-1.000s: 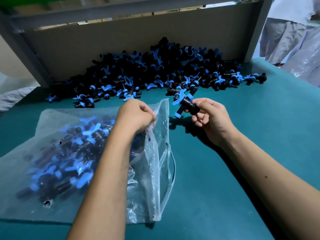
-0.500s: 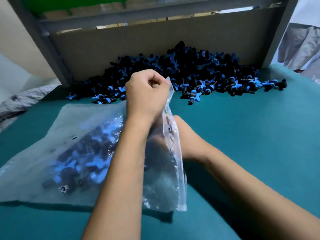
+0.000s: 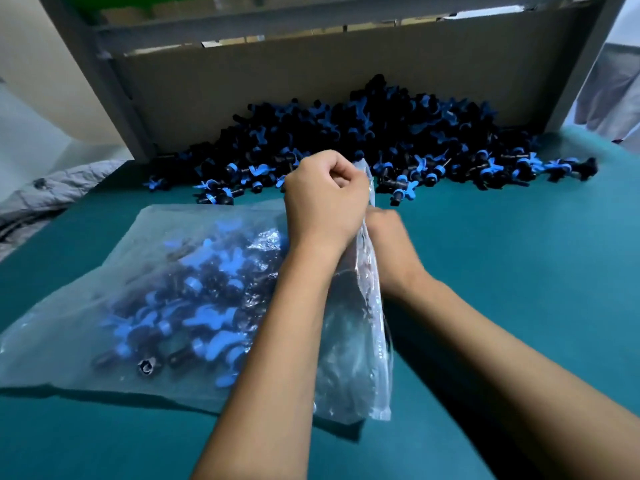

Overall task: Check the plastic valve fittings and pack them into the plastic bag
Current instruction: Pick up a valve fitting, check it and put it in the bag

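Note:
A clear plastic bag (image 3: 86, 327) lies on the teal table (image 3: 512, 258), partly filled with black and blue valve fittings (image 3: 204, 306). My left hand (image 3: 325, 197) grips the bag's upper edge at the mouth and holds it raised. My right hand (image 3: 386, 237) is at the bag's mouth, just right of the left hand. Its fingers are hidden behind the left hand and the plastic, and it is blurred. A large heap of loose valve fittings (image 3: 388, 140) lies at the back of the table.
A cardboard wall (image 3: 277, 81) stands behind the heap, between grey metal posts (image 3: 114, 95). A grey cloth (image 3: 48, 192) hangs off the table's left side. Bare teal surface stretches to the right of my arms.
My right hand carried a fitting from beside the heap into the bag's mouth. My left hand lifted the bag's edge higher. The right hand now sits shallower at the opening.

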Demonstrator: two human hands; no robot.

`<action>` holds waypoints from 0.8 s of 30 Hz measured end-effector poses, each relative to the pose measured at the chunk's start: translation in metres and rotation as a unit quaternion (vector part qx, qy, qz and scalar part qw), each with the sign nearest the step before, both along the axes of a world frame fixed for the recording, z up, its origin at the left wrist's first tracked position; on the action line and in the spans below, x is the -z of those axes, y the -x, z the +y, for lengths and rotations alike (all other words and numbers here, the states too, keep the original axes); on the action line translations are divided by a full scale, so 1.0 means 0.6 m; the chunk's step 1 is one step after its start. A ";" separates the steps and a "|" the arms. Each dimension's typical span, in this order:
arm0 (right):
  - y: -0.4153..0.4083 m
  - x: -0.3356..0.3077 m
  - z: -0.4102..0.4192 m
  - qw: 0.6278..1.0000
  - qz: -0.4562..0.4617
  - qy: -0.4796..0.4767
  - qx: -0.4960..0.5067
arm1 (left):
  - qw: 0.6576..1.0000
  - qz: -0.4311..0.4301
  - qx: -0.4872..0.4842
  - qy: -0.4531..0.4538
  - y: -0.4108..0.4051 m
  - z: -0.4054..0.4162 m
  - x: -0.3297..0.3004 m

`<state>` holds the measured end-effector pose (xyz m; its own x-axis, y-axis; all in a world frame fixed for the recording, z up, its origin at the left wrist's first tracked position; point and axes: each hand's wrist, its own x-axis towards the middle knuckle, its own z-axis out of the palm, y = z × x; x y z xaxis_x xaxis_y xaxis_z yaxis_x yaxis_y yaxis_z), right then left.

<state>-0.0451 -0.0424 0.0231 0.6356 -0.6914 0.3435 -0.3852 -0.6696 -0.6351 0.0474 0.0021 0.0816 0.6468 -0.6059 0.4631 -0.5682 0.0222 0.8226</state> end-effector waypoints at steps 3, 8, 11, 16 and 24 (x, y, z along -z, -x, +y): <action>0.017 0.000 -0.059 0.983 0.032 0.068 0.170 | 0.997 0.006 0.001 -0.080 0.012 -0.013 0.037; 0.044 0.035 -0.139 0.946 0.156 0.127 0.256 | 0.992 0.009 0.006 -0.129 0.037 -0.022 0.086; 0.050 0.034 -0.179 0.951 0.184 0.119 0.217 | 0.995 -0.008 0.020 -0.099 0.050 -0.026 0.095; 0.048 0.018 -0.217 0.936 0.327 0.074 0.106 | 0.998 -0.003 0.036 -0.056 0.054 -0.029 0.106; 0.074 0.020 -0.151 0.983 0.127 0.081 0.106 | 0.998 0.016 0.027 -0.054 0.046 -0.032 0.118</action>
<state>-0.0893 -0.1332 0.0108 0.5622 -0.7672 0.3088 -0.6602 -0.6412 -0.3911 0.0201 -0.0169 0.0106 0.6253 -0.6856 0.3728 -0.5425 -0.0385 0.8392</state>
